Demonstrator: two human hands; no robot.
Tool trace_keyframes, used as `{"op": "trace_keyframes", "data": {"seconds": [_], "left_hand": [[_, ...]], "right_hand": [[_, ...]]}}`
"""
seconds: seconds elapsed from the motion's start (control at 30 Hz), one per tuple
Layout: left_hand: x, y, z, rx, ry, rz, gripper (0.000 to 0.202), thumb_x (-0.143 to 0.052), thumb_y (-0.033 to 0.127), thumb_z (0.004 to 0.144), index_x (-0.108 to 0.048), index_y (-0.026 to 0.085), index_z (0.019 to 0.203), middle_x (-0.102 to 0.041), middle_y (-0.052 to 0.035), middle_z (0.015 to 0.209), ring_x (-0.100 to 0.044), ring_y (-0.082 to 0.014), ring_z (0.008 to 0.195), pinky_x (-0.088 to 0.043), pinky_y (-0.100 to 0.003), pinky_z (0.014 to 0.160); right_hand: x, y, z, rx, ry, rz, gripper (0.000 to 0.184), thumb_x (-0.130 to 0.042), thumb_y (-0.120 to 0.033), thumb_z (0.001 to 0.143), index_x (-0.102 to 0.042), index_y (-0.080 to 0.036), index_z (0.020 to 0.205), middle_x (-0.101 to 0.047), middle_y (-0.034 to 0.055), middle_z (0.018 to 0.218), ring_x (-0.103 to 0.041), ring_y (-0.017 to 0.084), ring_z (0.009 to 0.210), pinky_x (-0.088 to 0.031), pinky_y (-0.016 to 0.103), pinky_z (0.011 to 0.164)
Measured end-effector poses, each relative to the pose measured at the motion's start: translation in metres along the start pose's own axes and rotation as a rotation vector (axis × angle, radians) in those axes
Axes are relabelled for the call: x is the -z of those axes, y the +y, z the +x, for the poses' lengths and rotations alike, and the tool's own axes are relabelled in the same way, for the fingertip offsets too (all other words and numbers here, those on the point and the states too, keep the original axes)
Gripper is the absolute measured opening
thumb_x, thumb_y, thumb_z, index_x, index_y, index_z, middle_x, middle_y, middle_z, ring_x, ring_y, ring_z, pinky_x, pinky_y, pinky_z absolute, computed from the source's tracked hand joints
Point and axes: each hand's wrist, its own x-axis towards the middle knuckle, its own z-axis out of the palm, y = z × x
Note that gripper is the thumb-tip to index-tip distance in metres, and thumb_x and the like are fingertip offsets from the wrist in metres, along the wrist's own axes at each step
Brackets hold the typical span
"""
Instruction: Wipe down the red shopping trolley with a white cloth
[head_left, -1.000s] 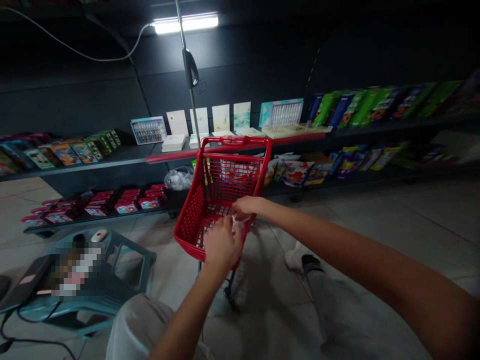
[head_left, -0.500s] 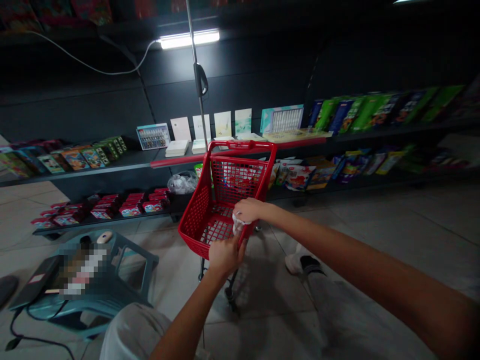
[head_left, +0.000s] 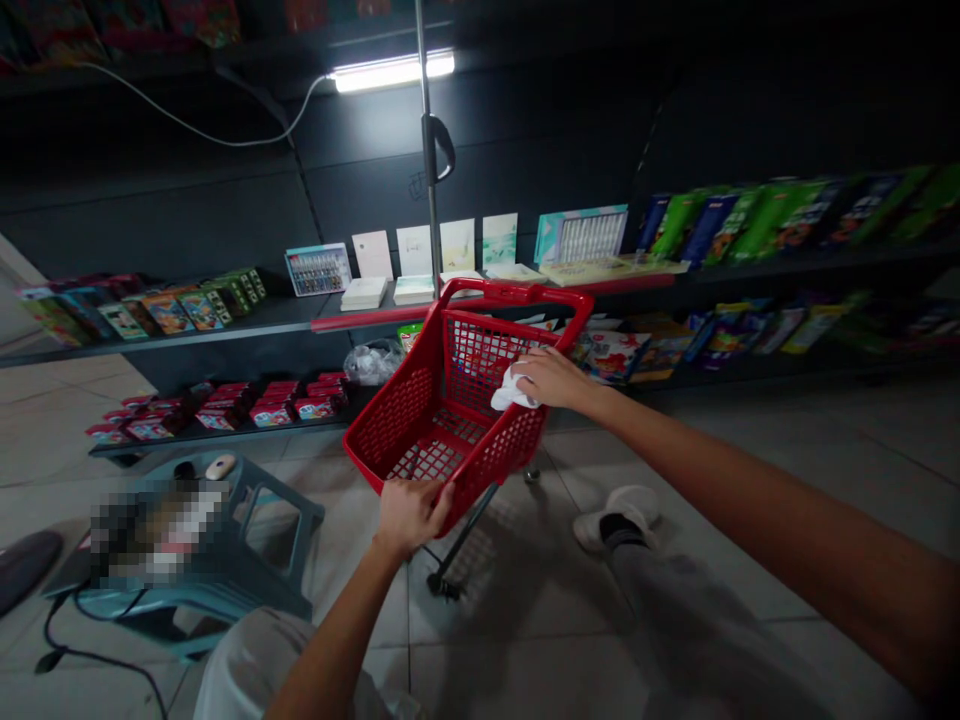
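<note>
A small red shopping cart (head_left: 487, 455) with a lattice basket stands on the floor in front of me, turned at an angle. My left hand (head_left: 411, 515) is closed over the near corner of its rim. A crumpled white cloth (head_left: 513, 388) is bunched under my right hand (head_left: 551, 378), whose fingers press it against the right side rim. The basket's inside shows only its red mesh floor. Part of the cloth is hidden beneath my fingers.
Behind the cart runs a dark shelf (head_left: 259, 318) with upright cards, boxed sets and snack bags. A metal pole (head_left: 433, 225) rises behind the cart handle. At left stands a blue-grey plastic stool (head_left: 289, 520) with devices and a trailing cable. My shoe (head_left: 592, 530) is right of the cart.
The cart has turned, its near end swinging left. My left hand has moved left along with the near corner. My right hand and the cloth have slid up the right rim toward the handle.
</note>
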Motion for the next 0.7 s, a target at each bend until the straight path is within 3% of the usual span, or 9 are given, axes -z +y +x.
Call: {"op": "trace_keyframes", "data": {"seconds": [0.27, 0.5, 0.7], "left_hand": [[0.010, -0.045, 0.011, -0.078, 0.102, -0.009, 0.053, -0.035, 0.041, 0.102, -0.054, 0.020, 0.058, -0.062, -0.0044, 0.059, -0.054, -0.0135, 0.056, -0.032, -0.027, 0.060], [-0.005, -0.052, 0.023, -0.078, 0.151, -0.041, 0.048, -0.040, 0.039, 0.098, -0.053, 0.021, 0.056, -0.061, -0.0053, 0.059, -0.055, -0.0146, 0.059, -0.036, -0.029, 0.065], [-0.018, -0.057, 0.035, -0.051, 0.208, -0.045, 0.051, -0.032, 0.035, 0.099, -0.049, 0.021, 0.053, -0.059, -0.0063, 0.057, -0.052, -0.0149, 0.056, -0.039, -0.030, 0.067]], "right_hand": [[0.005, 0.019, -0.002, -0.051, 0.016, -0.045, 0.033, -0.042, -0.025, 0.095, -0.073, -0.016, 0.105, -0.072, 0.0112, 0.117, -0.056, 0.026, 0.111, -0.032, 0.035, 0.095], [-0.002, 0.019, -0.019, -0.200, 0.102, -0.094, 0.035, -0.039, -0.025, 0.098, -0.072, -0.016, 0.103, -0.072, 0.0118, 0.115, -0.061, 0.025, 0.107, -0.033, 0.036, 0.091], [-0.007, 0.020, -0.031, -0.277, 0.164, -0.092, 0.035, -0.040, -0.027, 0.097, -0.072, -0.016, 0.101, -0.072, 0.0126, 0.112, -0.061, 0.026, 0.103, -0.032, 0.036, 0.089]]}}
